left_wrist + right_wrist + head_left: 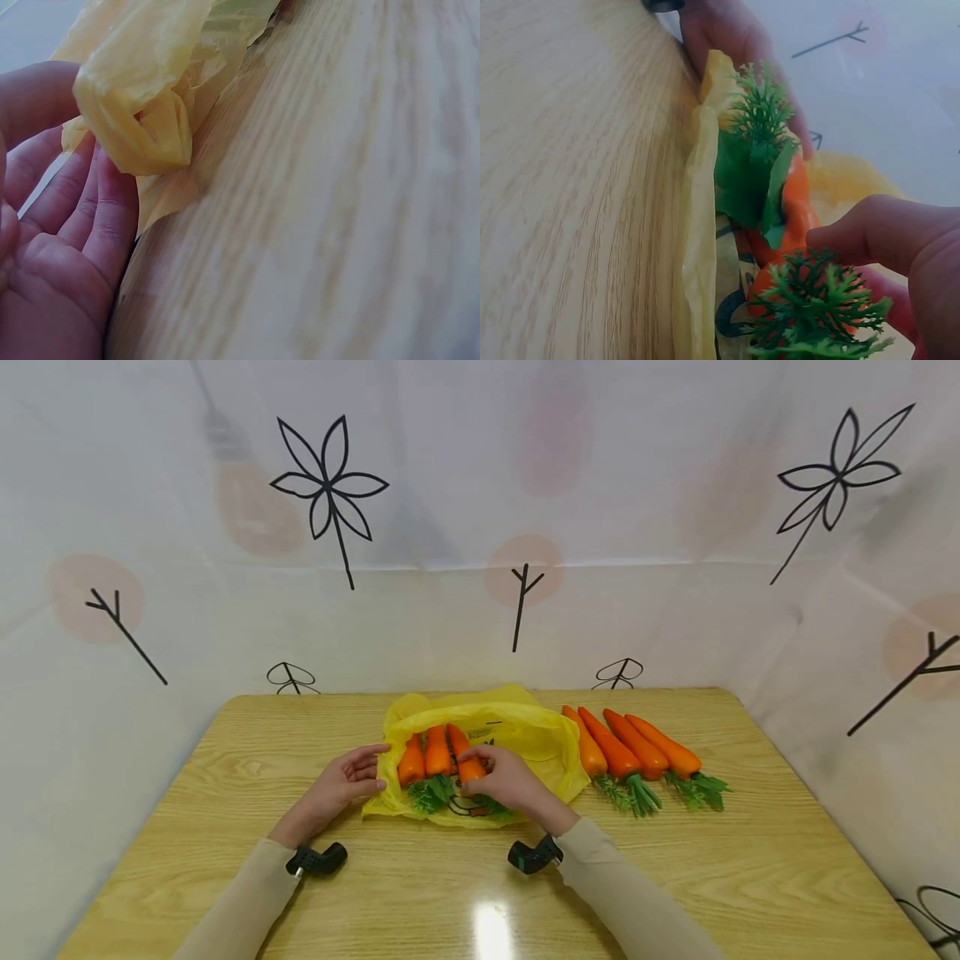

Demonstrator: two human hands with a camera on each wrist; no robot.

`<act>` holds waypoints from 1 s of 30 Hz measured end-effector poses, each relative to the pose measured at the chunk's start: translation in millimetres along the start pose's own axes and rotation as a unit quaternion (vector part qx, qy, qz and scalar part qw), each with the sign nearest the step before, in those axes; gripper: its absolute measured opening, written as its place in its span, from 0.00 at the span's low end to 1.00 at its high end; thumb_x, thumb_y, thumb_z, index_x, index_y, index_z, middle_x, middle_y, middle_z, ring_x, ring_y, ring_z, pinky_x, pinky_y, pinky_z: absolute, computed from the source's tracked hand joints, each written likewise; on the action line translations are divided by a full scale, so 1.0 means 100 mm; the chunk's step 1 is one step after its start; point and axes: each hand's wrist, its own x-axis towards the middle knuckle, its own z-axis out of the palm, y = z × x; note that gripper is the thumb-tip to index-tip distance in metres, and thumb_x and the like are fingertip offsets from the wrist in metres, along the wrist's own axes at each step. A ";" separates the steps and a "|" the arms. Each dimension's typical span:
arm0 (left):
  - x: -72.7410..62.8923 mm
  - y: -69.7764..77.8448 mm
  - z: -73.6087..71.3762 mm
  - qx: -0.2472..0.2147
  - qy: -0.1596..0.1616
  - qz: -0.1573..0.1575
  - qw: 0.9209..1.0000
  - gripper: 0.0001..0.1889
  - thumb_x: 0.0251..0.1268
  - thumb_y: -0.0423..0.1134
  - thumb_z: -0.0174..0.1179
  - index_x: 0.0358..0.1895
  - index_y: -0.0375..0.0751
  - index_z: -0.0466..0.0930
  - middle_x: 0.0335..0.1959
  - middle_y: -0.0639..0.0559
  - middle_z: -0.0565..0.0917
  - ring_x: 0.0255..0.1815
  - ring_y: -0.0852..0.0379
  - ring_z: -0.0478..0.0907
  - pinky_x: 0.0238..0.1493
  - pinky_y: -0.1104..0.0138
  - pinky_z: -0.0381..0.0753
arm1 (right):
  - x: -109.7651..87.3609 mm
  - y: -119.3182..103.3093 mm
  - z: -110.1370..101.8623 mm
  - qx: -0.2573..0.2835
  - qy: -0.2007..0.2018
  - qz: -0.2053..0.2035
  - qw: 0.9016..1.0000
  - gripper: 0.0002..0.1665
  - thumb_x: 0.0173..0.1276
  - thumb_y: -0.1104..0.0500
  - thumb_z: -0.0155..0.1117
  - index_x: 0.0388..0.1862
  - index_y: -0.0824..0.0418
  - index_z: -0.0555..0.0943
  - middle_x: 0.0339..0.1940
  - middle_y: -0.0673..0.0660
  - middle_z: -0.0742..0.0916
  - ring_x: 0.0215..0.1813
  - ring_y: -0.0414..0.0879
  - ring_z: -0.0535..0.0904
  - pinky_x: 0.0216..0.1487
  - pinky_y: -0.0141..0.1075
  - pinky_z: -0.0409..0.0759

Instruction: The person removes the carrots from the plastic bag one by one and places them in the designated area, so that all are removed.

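A yellow plastic bag lies on the table with its mouth facing the person. Inside, at its left, two carrots with green tops lie side by side. My right hand pinches a third carrot beside them, thumb and fingers on its thick end. In the right wrist view that carrot's leafy top hangs below the thumb. My left hand holds the bag's left edge; in the left wrist view the folded yellow plastic sits between thumb and fingers, and some fingertips are hidden behind it.
Several more carrots lie in a slanted row right of the bag, tops toward the person. The wooden table ends at a white patterned cloth behind. A dark device is strapped on each wrist.
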 end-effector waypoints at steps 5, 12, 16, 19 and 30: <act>0.01 0.01 -0.01 0.001 0.001 -0.006 1.000 0.33 0.66 0.32 0.66 0.73 0.35 0.65 0.58 0.43 0.69 0.48 0.56 0.71 0.46 0.70 0.77 | -0.02 0.00 -0.02 0.007 0.007 -0.004 1.000 0.25 0.62 0.59 0.71 0.60 0.54 0.81 0.57 0.57 0.80 0.38 0.51 0.73 0.31 0.40 0.71; 0.00 0.04 0.00 0.003 0.000 -0.013 1.000 0.33 0.66 0.32 0.66 0.73 0.36 0.65 0.60 0.42 0.69 0.49 0.55 0.71 0.47 0.69 0.77 | -0.04 0.02 -0.05 0.025 0.012 -0.007 1.000 0.24 0.63 0.61 0.68 0.59 0.53 0.82 0.61 0.56 0.79 0.39 0.50 0.73 0.32 0.40 0.69; 0.00 0.06 0.00 0.006 -0.001 -0.013 1.000 0.33 0.67 0.34 0.66 0.73 0.38 0.65 0.60 0.42 0.68 0.49 0.54 0.70 0.47 0.69 0.76 | -0.06 0.02 -0.06 0.033 0.022 -0.010 0.999 0.24 0.62 0.63 0.65 0.58 0.52 0.82 0.62 0.56 0.79 0.33 0.49 0.70 0.30 0.40 0.67; 0.01 0.06 0.00 0.006 -0.002 -0.013 1.000 0.33 0.67 0.34 0.66 0.73 0.38 0.65 0.59 0.42 0.69 0.48 0.54 0.70 0.46 0.69 0.76 | -0.07 0.03 -0.08 0.036 0.032 -0.012 0.999 0.24 0.62 0.64 0.63 0.58 0.52 0.83 0.63 0.55 0.79 0.27 0.47 0.65 0.28 0.39 0.64; 0.00 0.02 -0.01 0.008 -0.002 -0.010 1.000 0.33 0.66 0.35 0.66 0.73 0.39 0.65 0.59 0.41 0.68 0.49 0.54 0.70 0.47 0.69 0.77 | -0.19 0.05 -0.21 0.050 0.067 -0.010 0.996 0.25 0.63 0.66 0.60 0.59 0.51 0.83 0.51 0.56 0.84 0.18 0.45 0.52 0.22 0.37 0.58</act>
